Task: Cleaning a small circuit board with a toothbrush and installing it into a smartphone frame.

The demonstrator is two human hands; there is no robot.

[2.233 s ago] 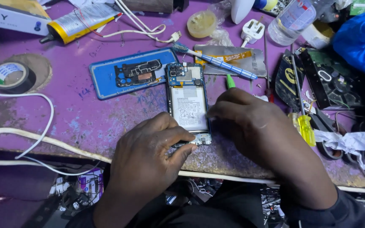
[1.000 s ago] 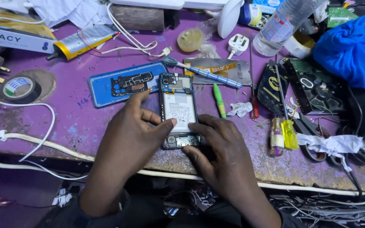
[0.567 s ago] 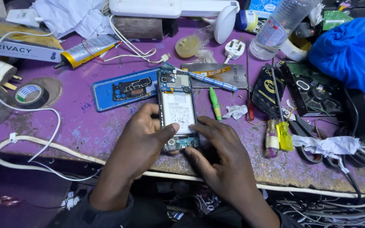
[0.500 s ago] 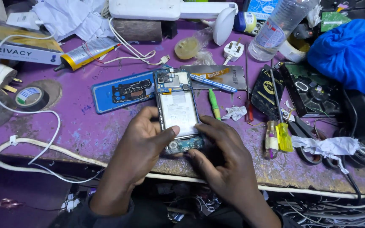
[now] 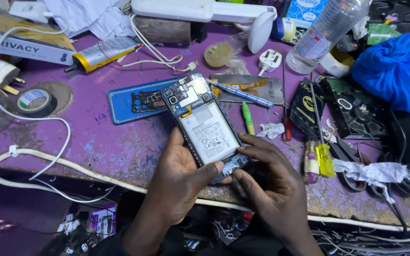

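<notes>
An opened smartphone (image 5: pixel 204 124) with its back cover off shows a white battery and a blue circuit board at its top end. It is lifted off the purple worktable (image 5: pixel 119 147) and tilted to the left. My left hand (image 5: pixel 181 175) grips its lower left side, thumb across the bottom of the battery. My right hand (image 5: pixel 269 175) holds the lower right corner, fingertips on the phone's bottom edge. The blue back cover (image 5: pixel 136 99) lies flat on the table behind the phone.
A green-handled tool (image 5: pixel 247 118), a blue screwdriver (image 5: pixel 240 93), a metal plate (image 5: pixel 257 87), a yellow-handled tool (image 5: pixel 323 159), crumpled paper (image 5: pixel 271 129), a tape roll (image 5: pixel 33 100), a glue tube (image 5: pixel 103 53), white cables (image 5: pixel 34 156), a water bottle (image 5: pixel 326 31) and blue cloth (image 5: pixel 397 71) crowd the table.
The phone has risen from lying flat on the table into both hands and now tilts left. My view has moved closer and shifted slightly.
</notes>
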